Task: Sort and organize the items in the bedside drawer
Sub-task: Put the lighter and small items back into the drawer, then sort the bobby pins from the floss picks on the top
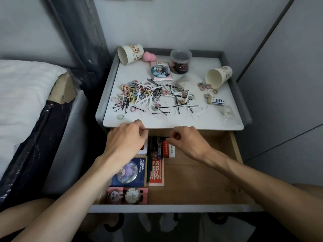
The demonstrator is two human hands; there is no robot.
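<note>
We count two paper cups (130, 54), one lidded jar (180, 62), one pink sponge (149, 56), one round badge (160, 70), one open drawer (192, 180) and, roughly, through the tangle, thirty-odd hair ties (126, 93).

Bedside worktop (181, 120), white, grey-rimmed.
Holds back-left cup (130, 54) and right-edge cup (218, 76), both tipped; lidded jar (180, 61), pink sponge (148, 56), round badge (160, 71), hair ties (129, 89), bobby pins (125, 106), floss picks (145, 99).

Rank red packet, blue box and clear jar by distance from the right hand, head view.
1. Red packet, in the drawer, just left of the right hand.
2. Blue box, farther left in the drawer.
3. Clear jar, back of the tabletop.
</note>
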